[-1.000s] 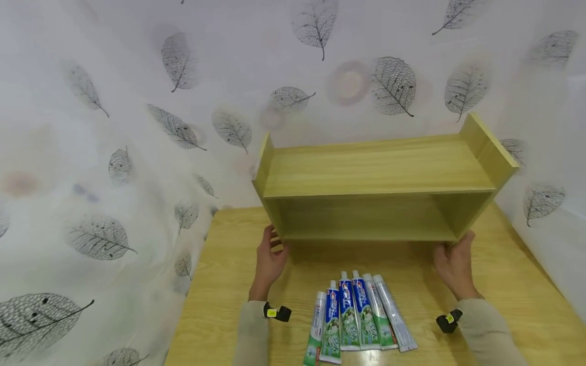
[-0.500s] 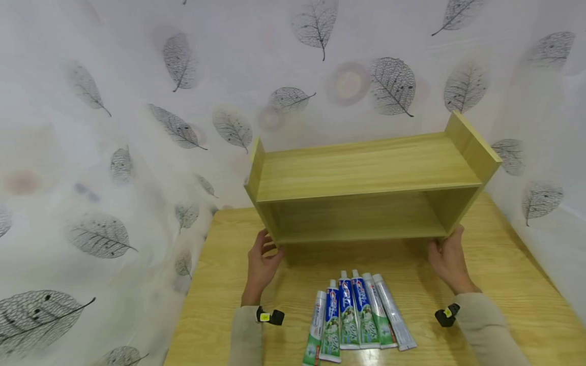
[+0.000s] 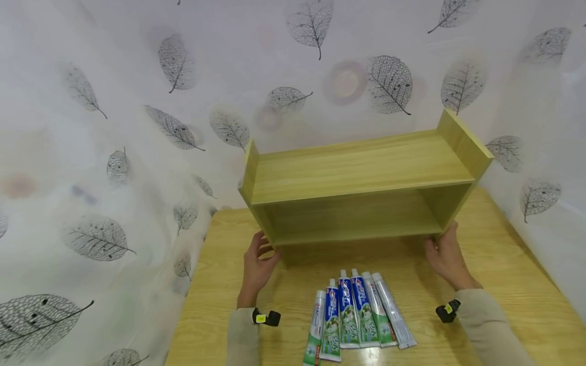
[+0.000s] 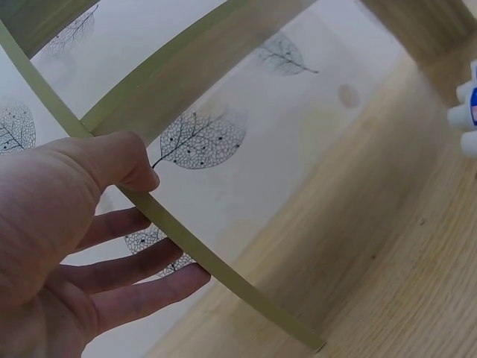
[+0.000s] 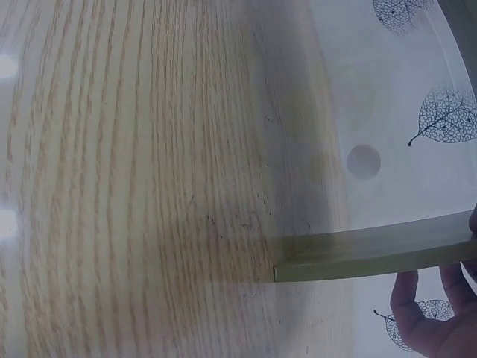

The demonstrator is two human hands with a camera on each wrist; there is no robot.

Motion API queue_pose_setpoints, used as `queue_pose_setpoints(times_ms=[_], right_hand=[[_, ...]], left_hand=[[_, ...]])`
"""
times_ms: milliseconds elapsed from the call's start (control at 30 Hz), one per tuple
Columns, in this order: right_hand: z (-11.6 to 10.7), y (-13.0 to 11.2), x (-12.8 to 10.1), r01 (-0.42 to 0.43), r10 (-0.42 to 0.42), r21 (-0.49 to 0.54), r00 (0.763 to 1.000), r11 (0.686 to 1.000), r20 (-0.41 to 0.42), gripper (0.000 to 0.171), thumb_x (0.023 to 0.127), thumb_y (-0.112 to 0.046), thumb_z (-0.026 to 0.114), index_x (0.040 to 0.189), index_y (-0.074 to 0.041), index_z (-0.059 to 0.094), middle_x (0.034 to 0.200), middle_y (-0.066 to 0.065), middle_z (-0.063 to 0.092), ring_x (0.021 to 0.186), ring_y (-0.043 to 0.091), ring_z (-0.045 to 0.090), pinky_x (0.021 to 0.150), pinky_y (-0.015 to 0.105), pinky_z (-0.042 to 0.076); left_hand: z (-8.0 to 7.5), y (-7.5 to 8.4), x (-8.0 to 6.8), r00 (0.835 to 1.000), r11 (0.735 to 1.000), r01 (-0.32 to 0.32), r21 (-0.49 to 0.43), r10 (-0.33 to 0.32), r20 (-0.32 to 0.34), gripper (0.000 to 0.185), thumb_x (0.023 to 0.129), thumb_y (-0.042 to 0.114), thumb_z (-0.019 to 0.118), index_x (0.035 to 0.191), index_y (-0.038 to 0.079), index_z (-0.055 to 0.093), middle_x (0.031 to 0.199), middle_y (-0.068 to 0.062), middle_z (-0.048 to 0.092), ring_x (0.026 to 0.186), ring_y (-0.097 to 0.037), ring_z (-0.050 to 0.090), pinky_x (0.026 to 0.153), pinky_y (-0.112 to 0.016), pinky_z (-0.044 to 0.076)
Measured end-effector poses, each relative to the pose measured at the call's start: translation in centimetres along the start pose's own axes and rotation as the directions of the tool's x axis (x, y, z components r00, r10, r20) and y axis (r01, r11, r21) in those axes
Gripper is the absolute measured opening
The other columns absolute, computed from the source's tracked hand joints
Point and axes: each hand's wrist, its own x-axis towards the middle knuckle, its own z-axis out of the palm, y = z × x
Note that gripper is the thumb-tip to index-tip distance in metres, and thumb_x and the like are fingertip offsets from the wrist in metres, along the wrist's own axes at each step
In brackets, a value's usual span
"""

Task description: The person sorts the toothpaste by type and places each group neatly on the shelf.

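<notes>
A two-tier light wooden shelf (image 3: pixel 361 168) stands before me, its left end set slightly nearer than its right. My left hand (image 3: pixel 258 269) grips the lower part of its left side panel. In the left wrist view, the thumb of that hand (image 4: pixel 45 224) lies on the panel's inner face and the fingers on its outer face. My right hand (image 3: pixel 448 259) holds the lower right side panel. The right wrist view shows its fingers (image 5: pixel 406 298) against that panel (image 5: pixel 373 265), the thumb mostly cut off. The panels' lower ends reach the tabletop or nearly so.
Several toothpaste tubes (image 3: pixel 348 315) lie side by side on the wooden table (image 3: pixel 215 284), between my forearms and in front of the shelf. Leaf-patterned covering (image 3: pixel 137 203) hangs behind the table and along both sides.
The shelf has shifted left in both hands, and its left end has come slightly nearer, turning it a little. Both hands have moved left with it. The toothpaste tubes stay put.
</notes>
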Motion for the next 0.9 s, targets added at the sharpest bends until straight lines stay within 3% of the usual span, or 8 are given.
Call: queue_pose_setpoints(times_ms=[600, 900], right_hand=[[0.36, -0.37, 0.42, 0.039, -0.039, 0.008, 0.999, 0.999, 0.023, 0.055, 0.091, 0.022, 0.051, 0.143, 0.016, 0.033, 0.126, 0.029, 0.043, 0.099, -0.001, 0.035, 0.088, 0.012, 0.027], [0.42, -0.35, 0.65, 0.06, -0.06, 0.008, 0.998, 0.998, 0.018, 0.056, 0.089, 0.023, 0.051, 0.142, 0.016, 0.035, 0.127, 0.033, 0.042, 0.106, -0.001, 0.034, 0.096, 0.007, 0.025]], left_hand=[[-0.68, 0.06, -0.7, 1.0, 1.0, 0.023, 0.001, -0.023, 0.0, 0.062, 0.097, 0.004, 0.081, 0.151, 0.026, 0.059, 0.13, -0.017, 0.072, 0.115, -0.041, 0.076, 0.084, -0.042, 0.069], [-0.84, -0.09, -0.57, 1.0, 1.0, 0.006, -0.015, -0.006, 0.006, 0.063, 0.096, 0.0, 0.081, 0.15, 0.022, 0.06, 0.13, -0.019, 0.071, 0.114, -0.043, 0.075, 0.083, -0.04, 0.069]])
